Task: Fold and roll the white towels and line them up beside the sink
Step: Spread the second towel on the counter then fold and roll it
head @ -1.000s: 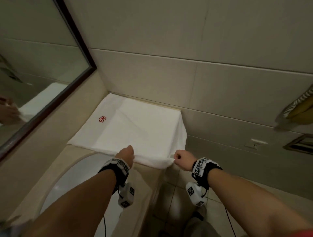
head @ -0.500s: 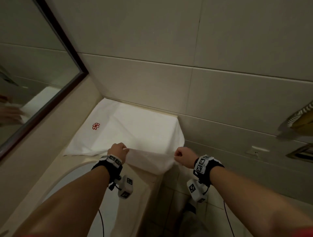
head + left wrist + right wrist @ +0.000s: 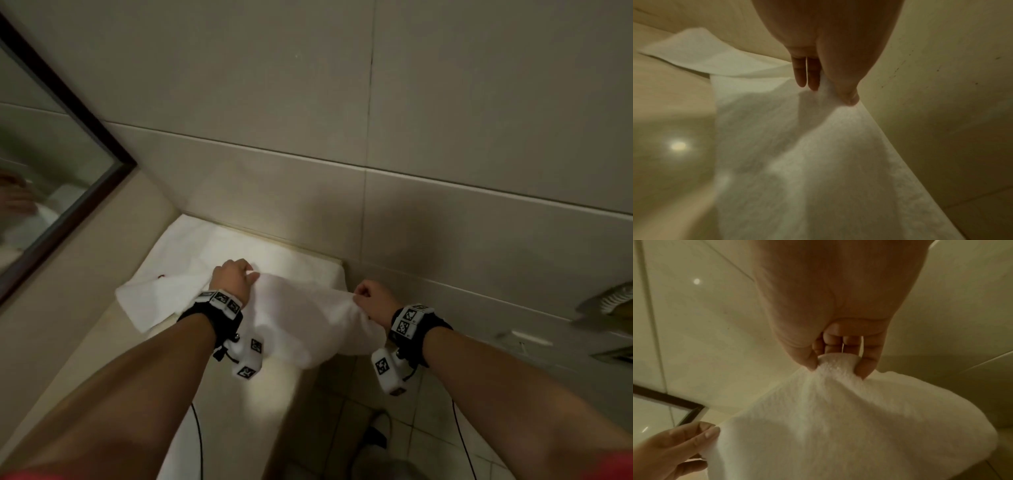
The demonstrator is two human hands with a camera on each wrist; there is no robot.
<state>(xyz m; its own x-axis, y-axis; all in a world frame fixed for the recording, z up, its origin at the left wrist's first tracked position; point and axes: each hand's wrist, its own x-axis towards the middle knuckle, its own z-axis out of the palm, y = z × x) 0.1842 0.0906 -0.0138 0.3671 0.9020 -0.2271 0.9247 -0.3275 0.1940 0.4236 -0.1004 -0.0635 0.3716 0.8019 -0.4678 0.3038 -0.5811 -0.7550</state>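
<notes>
1. Large beige wall tiles with dark grout lines fill the background.
2. A dark-framed mirror hangs at the left.
3. A beige countertop meets the wall.
4. Pale floor tiles lie below, dimly lit.

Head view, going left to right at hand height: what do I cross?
Dark-framed mirror → flat corner of the white terry towel → left hand pinching the lifted edge → right hand pinching it → beige tiled wall.
</notes>
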